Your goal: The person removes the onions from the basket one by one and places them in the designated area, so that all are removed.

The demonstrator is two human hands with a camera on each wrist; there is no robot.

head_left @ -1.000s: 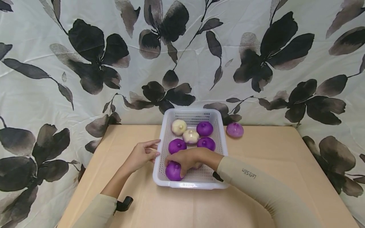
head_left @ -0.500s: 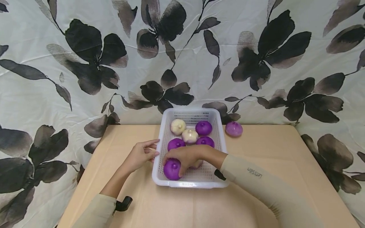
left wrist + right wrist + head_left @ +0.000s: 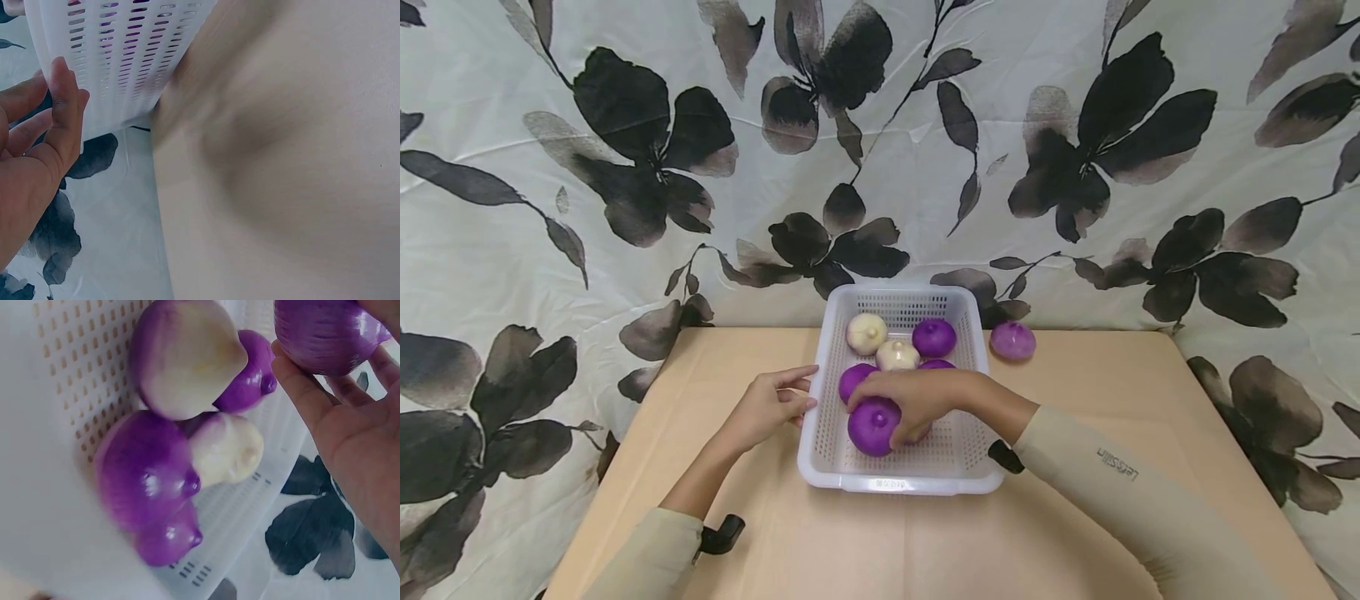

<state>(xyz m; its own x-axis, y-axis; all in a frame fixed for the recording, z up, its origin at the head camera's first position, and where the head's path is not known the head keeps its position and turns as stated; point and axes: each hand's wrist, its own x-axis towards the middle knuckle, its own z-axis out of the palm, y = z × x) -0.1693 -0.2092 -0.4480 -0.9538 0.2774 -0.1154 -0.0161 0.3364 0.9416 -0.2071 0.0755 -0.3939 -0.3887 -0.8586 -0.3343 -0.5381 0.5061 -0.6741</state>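
Observation:
A white perforated plastic basket stands on the table with several onions inside. My right hand reaches into its near part and grips a purple onion from above, thumb and fingers curled round it. The right wrist view shows that held onion apart from the others. At the basket's left side, my left hand touches the rim and outer wall with extended fingers. Two pale onions and a purple onion lie toward the back. Another purple onion is partly behind my right hand.
One purple onion sits on the table outside the basket, close to its back right corner. A cloth with dark flowers hangs behind the table's far edge. Another onion in the basket is mostly covered by my right hand.
My right hand has shifted right and slightly away from me with the purple onion, off the basket's near left corner. My left hand stays at the left rim.

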